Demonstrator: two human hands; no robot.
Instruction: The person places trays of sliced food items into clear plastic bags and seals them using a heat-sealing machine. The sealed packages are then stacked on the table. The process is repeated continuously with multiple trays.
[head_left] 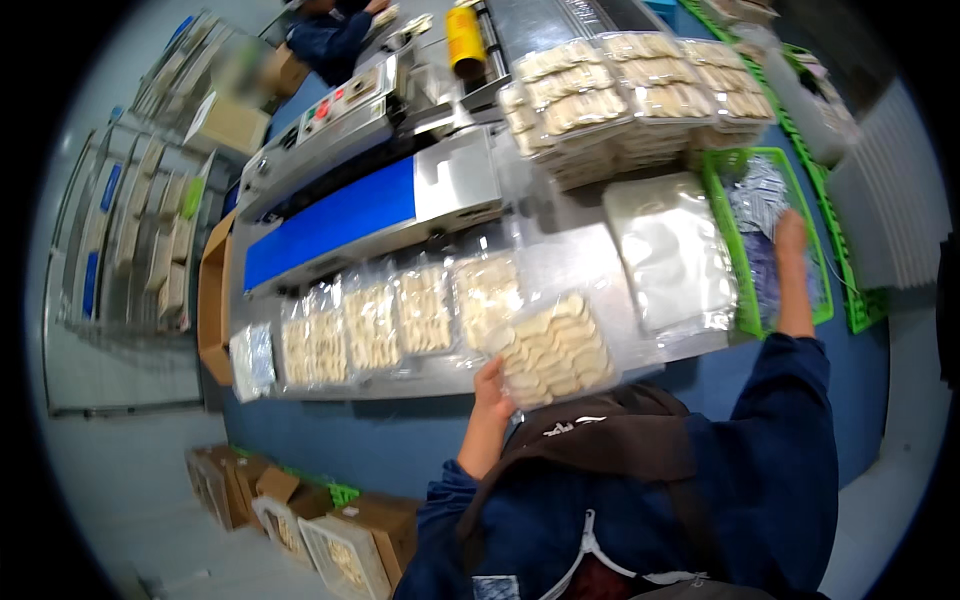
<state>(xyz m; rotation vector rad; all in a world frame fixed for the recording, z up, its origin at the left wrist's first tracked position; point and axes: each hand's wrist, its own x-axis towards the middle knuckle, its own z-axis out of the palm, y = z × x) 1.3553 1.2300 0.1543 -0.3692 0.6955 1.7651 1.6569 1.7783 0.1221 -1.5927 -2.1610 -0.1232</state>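
At the table's front edge my left hand [490,392] grips the left side of a clear pack of pale, crescent-shaped food pieces [556,350], laid in overlapping rows. My right hand [790,232] reaches into a green plastic basket [745,300] at the right, over small striped and purplish packets [757,200]. Its fingers are partly hidden and blurred, so a hold on a packet cannot be made out. Left of the held pack, several similar filled bags [424,308] lie in a row along the front of the metal table. A stack of clear plastic bags [668,255] lies beside the basket.
Tall piles of filled packs [570,105] stand at the back right. Behind the row of bags sits a machine with a blue conveyor belt [340,225] and a control panel [340,105]. A person [330,40] works at the far end. Cardboard boxes [385,525] stand on the floor, lower left.
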